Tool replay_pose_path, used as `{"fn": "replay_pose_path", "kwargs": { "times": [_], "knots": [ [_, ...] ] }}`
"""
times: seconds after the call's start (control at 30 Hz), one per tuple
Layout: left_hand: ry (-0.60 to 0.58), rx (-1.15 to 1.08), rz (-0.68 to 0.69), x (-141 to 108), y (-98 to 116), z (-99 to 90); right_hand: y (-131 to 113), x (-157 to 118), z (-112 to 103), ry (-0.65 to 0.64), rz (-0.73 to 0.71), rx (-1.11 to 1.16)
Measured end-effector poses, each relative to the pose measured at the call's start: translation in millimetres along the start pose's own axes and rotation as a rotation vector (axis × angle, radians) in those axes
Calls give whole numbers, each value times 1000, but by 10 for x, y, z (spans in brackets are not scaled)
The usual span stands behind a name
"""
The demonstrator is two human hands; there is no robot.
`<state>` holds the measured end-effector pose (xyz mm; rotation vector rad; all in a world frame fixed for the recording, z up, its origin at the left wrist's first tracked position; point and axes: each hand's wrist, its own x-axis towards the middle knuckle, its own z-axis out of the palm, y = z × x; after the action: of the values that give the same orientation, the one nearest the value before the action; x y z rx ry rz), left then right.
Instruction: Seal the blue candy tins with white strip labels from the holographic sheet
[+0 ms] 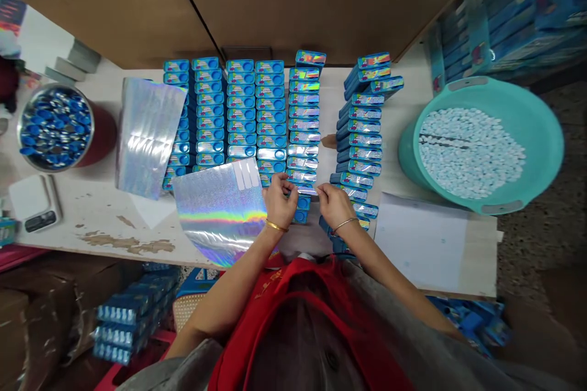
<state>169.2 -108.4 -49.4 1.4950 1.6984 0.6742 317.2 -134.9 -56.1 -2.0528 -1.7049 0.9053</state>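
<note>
Between my two hands a narrow shiny sticker strip stretches over a blue box in the middle row. My left hand, with a gold bangle at the wrist, pinches the strip's left end. The right end is pinched by my right hand, which wears a thin bangle. Up the same row, blue boxes carry shiny strips on their upward faces. Under the left forearm lies a holographic sticker sheet with a few pale strip-shaped gaps at its top corner. More blue boxes stand in a column beyond my right hand.
A second holographic sheet leans over the left rows. Farther left are a metal pot of blue pieces and a small scale. At right stands a turquoise tub of white tablets. Cardboard cartons line the table's back.
</note>
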Motion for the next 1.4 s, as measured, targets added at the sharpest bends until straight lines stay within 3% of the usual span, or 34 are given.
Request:
{"fn": "replay_pose_path", "kwargs": {
  "times": [0.17, 0.37, 0.5, 0.63, 0.73, 0.8, 0.87, 0.93, 1.03, 1.13, 1.27, 1.4],
  "knots": [
    [10, 108, 70, 22, -60, 42, -18, 54, 31, -50, 22, -97],
    [-3, 325, 166, 6, -60, 68, -28, 104, 105, -73, 75, -62],
    [21, 442, 113, 1, -5, 23, -9, 9, 177, -11, 176, 53],
    [29, 506, 10, 56, 28, -34, 16, -121, 285, 25, 152, 290],
    [17, 520, -32, 76, 36, -40, 39, -166, 295, -102, 129, 396],
    [9, 513, -15, 86, 14, -81, 27, -173, 229, -215, 120, 325],
    [-3, 456, 59, 125, -54, -214, -42, -166, 129, -188, 123, 153],
    [6, 373, 169, 208, -175, -464, -189, -131, 46, -61, 88, 0],
    [100, 415, 242, 384, -417, -964, -545, 19, 62, 31, -130, -39],
    [139, 636, 193, 550, -659, -1354, -965, 279, 277, -21, -351, -91],
    [33, 783, 226, 679, -867, -1504, -1346, 604, 643, -65, -490, -240],
    [-2, 712, 282, 688, -891, -1555, -1449, 742, 820, -68, -564, -281]
  ]
}}
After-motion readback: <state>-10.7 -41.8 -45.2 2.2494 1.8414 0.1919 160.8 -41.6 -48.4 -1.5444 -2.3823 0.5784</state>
